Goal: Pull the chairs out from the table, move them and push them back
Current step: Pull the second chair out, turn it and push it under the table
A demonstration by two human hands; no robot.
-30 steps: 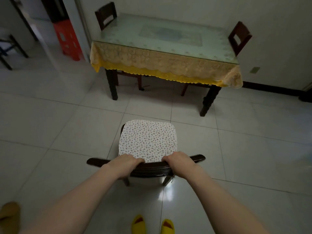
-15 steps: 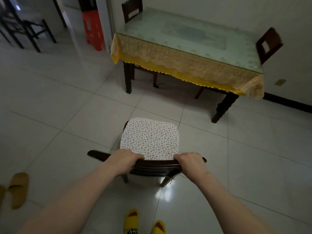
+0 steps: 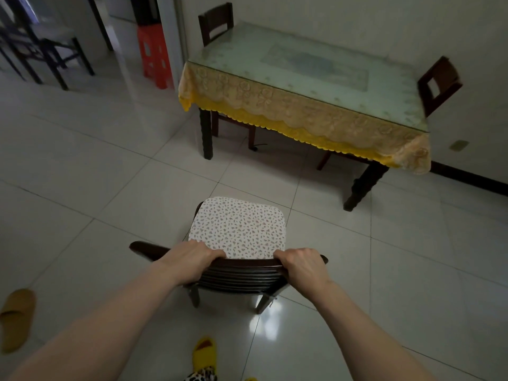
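Observation:
A dark wooden chair (image 3: 239, 273) with a white speckled seat cushion (image 3: 239, 226) stands on the tiled floor, well clear of the table (image 3: 302, 72). My left hand (image 3: 192, 259) grips the left part of its curved top rail. My right hand (image 3: 302, 266) grips the right part. The table has a glass top over a yellow lace cloth. A second dark chair (image 3: 215, 23) is tucked in at its far left end, and a third chair (image 3: 439, 83) stands at its right end.
A red plastic stool (image 3: 154, 53) stands by the doorway at the back left, with black-framed furniture (image 3: 49, 53) beyond it. A tan slipper (image 3: 16, 317) lies at the lower left. My yellow slipper (image 3: 204, 353) is just behind the chair. A wall runs behind the table.
The view has swung left, so the table now sits further right and the chair I hold has moved left of the table's middle. Both hands keep their grip on the rail.

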